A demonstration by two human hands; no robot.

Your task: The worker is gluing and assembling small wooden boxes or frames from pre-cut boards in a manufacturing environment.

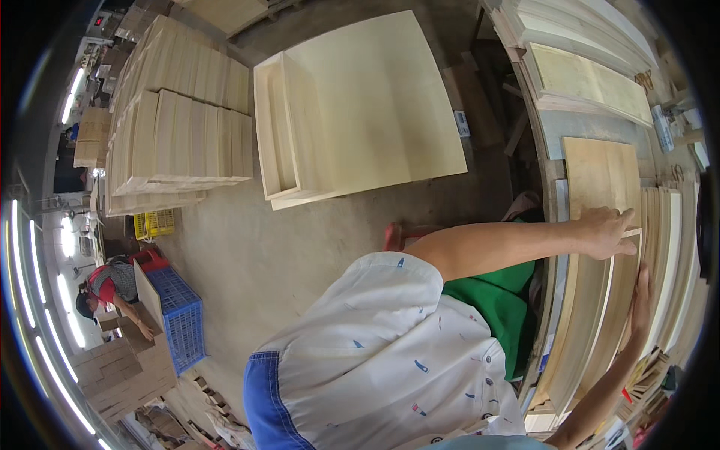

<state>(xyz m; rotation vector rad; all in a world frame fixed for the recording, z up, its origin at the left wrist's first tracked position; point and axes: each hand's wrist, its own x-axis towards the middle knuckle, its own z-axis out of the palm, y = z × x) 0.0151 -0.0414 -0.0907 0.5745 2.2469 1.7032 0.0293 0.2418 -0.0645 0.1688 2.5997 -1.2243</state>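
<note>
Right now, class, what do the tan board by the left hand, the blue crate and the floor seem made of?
Tan board by the left hand: seemingly unpainted wood or veneer; grain shows. Blue crate: probably moulded plastic; uniform colour, lattice walls. Floor: likely bare concrete; grey, mottled.

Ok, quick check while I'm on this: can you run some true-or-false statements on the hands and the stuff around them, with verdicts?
1. The left hand is at the wood on the bench. True.
2. The right hand is out of view. False: it shows against the wood on the bench, lower in the picture than the left.
3. A long open box shows along the left side of the big panel. True.
4. The blue crate is at the picture's right. False: it is at the left, near the co-worker.
5. The board stack is pale wood. True.
</note>
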